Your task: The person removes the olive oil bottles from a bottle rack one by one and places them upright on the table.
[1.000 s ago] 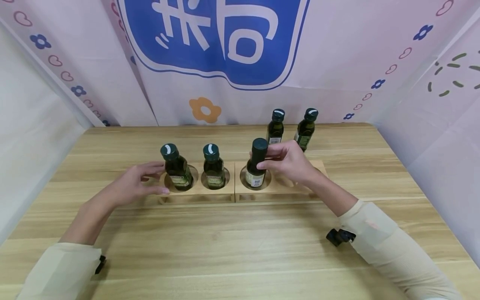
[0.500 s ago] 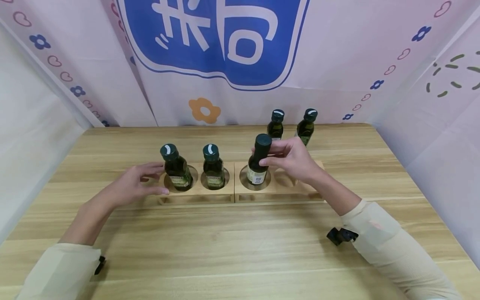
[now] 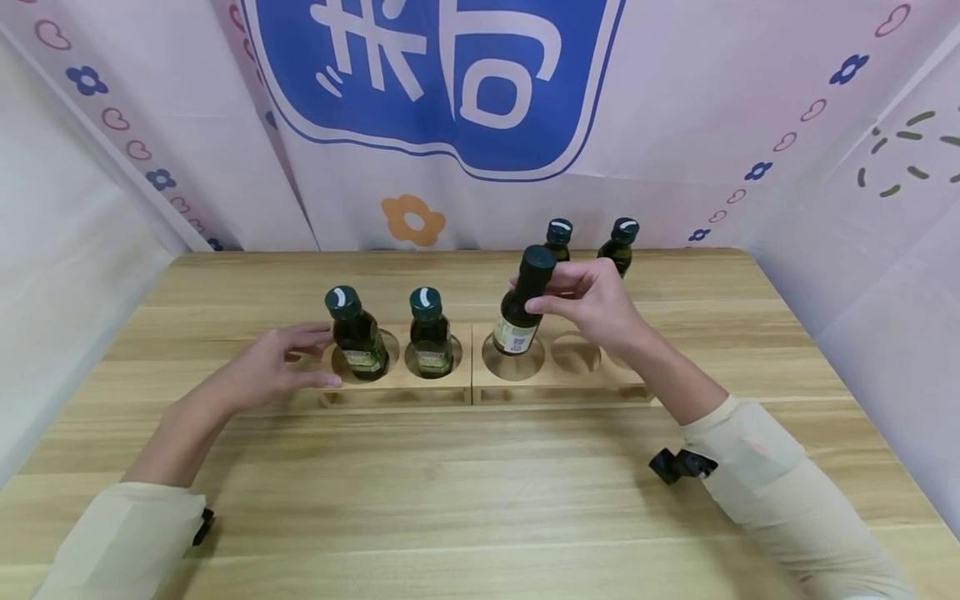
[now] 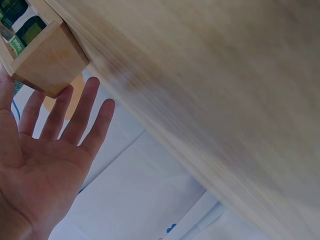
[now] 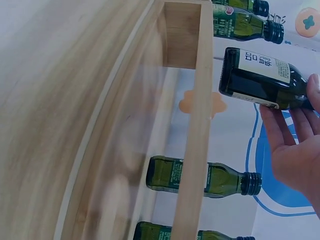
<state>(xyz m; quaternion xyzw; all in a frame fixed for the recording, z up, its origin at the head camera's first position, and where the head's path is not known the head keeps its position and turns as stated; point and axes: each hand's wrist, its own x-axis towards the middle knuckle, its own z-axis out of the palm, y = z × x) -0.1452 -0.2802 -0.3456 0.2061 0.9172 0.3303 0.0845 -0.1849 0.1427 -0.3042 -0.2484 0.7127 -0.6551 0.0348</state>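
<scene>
My right hand pinches a dark bottle with a long black cap around its neck, thumb in front. The bottle leans to the right above a round hole of the right-hand wooden rack. In the right wrist view the bottle's base is apart from the rack's top board. My left hand is at the outer end of the left-hand rack. Its fingers are extended, and a fingertip touches the rack's end panel in the left wrist view.
Two green-capped bottles, one on the left and another beside it, stand in the left-hand rack. Behind the right-hand rack are two more, a nearer one and a right one. A printed cloth hangs behind the table.
My right hand has risen and moved slightly back, lifting the dark bottle up out of its hole and tilting it more. The left hand stays in place.
</scene>
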